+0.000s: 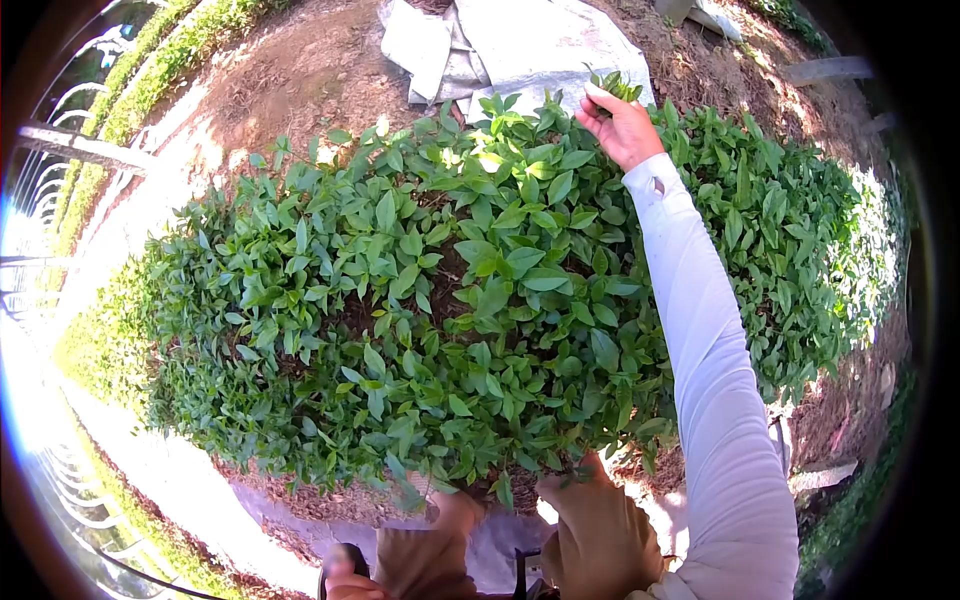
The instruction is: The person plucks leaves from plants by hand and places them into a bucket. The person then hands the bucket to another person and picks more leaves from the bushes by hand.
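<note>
My right hand (pixel 622 132) reaches out over the far edge of a leafy green bush (pixel 440 290), its fingers closed around a small bunch of plucked green leaves (pixel 617 86). A pale long sleeve covers that arm. Down at the bottom edge, my left hand (pixel 352 588) shows only in part, with the thumb resting against a dark rounded object (pixel 328 578) whose kind I cannot make out. The rest of that hand is cut off by the frame.
White sheets (pixel 540 45) lie on the brown soil (pixel 300 75) beyond the bush. My knees, in brown trousers (pixel 600 530), are close to its near side. A post (pixel 85 148) stands at the left, and more green rows (pixel 150 95) run behind it.
</note>
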A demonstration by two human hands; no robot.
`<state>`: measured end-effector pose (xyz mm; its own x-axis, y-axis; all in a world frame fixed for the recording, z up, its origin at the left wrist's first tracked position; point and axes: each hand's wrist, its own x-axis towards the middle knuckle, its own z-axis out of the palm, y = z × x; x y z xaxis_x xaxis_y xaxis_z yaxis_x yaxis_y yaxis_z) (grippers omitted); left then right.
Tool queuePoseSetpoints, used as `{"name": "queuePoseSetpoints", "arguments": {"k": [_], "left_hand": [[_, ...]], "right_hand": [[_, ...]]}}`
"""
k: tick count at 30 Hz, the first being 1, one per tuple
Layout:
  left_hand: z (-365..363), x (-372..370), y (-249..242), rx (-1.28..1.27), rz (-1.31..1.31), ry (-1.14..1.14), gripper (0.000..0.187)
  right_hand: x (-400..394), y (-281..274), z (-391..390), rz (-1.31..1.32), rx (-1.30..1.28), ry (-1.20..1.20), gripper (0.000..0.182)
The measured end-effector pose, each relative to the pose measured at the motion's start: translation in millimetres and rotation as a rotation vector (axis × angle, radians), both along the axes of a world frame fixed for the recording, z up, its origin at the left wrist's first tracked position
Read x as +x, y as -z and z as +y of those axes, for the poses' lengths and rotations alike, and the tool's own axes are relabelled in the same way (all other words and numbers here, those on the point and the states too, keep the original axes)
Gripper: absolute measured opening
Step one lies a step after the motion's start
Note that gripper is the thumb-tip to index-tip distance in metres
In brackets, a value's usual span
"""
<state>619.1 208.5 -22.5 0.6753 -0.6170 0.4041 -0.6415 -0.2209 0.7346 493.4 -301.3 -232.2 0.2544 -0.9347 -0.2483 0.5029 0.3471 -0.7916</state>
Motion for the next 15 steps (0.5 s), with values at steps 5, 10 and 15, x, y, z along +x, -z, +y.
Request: {"name": "queuePoseSetpoints", "arguments": {"k": [5, 10, 15], "left_hand": [[-4, 2, 3, -0.027, 0.009, -0.029, 0.025], [-8, 10, 6, 0.005, -0.021, -0.007, 0.025], [-14, 12, 12, -0.015, -0.001, -0.030, 0.026]], "right_hand": [[27, 14, -37, 0.152, -0.014, 0.102, 0.014], [34, 39, -49, 0.581, 0.049, 0.056, 0.020], [39, 61, -49, 0.903, -0.047, -0.336, 0.026]]}}
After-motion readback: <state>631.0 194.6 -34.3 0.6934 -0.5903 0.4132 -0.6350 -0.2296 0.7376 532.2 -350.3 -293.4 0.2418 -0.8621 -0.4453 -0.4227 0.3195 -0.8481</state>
